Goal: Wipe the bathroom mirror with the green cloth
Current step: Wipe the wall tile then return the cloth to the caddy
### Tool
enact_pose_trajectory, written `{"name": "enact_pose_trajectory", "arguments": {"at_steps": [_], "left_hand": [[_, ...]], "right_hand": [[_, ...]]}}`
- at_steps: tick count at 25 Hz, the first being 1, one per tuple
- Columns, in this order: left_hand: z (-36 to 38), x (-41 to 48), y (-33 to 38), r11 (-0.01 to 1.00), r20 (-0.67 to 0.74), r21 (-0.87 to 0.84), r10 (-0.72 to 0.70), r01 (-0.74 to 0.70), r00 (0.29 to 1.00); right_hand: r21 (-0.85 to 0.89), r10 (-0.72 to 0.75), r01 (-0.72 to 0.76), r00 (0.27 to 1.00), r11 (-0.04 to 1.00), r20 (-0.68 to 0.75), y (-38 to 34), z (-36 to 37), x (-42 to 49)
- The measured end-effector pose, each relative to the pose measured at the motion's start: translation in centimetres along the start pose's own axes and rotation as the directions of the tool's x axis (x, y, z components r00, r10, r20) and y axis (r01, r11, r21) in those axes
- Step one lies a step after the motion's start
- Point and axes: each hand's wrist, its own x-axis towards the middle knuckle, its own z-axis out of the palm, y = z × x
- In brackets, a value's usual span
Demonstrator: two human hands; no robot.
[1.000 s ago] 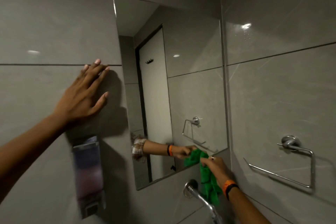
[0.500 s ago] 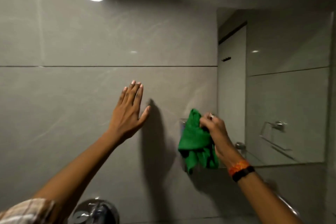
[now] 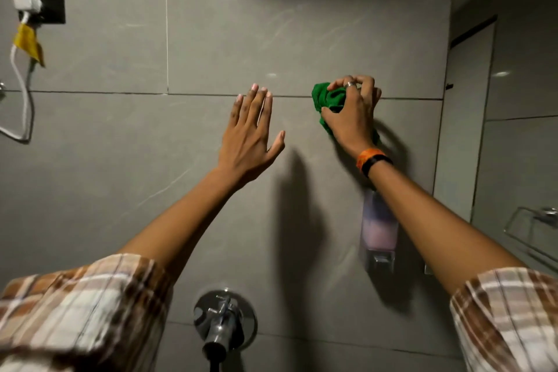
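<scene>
My right hand (image 3: 351, 118) is closed around the bunched green cloth (image 3: 327, 100) and holds it against the grey tiled wall, well to the left of the mirror (image 3: 513, 118). The mirror hangs at the right edge of the view and reflects a white door and a towel ring. My left hand (image 3: 250, 136) lies flat and open against the wall, fingers spread, a short way left of the cloth. Most of the cloth is hidden under my right palm.
A soap dispenser (image 3: 379, 229) is fixed to the wall under my right wrist. A chrome tap valve (image 3: 223, 320) sticks out at the bottom middle. At the upper left a black socket plate (image 3: 51, 0) holds a white plug with a hanging cable.
My right hand has carried the cloth off the mirror's lower edge, leftward and upward onto the tiled wall. The view has swung left, so the mirror now sits at the right edge.
</scene>
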Motion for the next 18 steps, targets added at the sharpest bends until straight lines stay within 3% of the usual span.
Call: {"name": "enact_pose_trajectory", "arguments": {"at_steps": [5, 9, 12, 14, 16, 18], "left_hand": [[2.0, -6.6, 1.5, 0.992, 0.028, -0.090, -0.091, 0.093, 0.995], [4.7, -23.1, 6.4, 0.924, 0.304, -0.224, -0.237, 0.311, 0.923], [4.9, -39.6, 12.0, 0.822, 0.530, -0.296, -0.283, 0.487, 0.800], [3.6, -49.9, 16.2, 0.752, 0.690, -0.267, -0.287, 0.603, 0.664], [2.2, -59.9, 20.7, 0.695, 0.806, -0.216, -0.270, 0.686, 0.527], [1.1, -68.0, 24.1, 0.652, 0.885, -0.147, -0.249, 0.744, 0.393]], "right_hand": [[-0.069, -0.015, 0.020, 0.998, 0.997, 0.065, 0.3, 2.0, -8.2], [-0.094, 0.155, -0.131, 0.929, 0.987, 0.337, 3.1, 3.8, -24.2], [-0.141, 0.314, -0.289, 0.741, 0.947, 0.594, 6.1, 4.2, -40.2], [-0.271, 0.463, -0.403, 0.523, 0.874, 0.715, 7.8, 4.1, -50.8], [-0.426, 0.585, -0.464, 0.283, 0.777, 0.760, 9.8, 4.1, -61.9], [-0.511, 0.650, -0.505, 0.140, 0.696, 0.747, 11.5, 3.4, -71.1]]}}
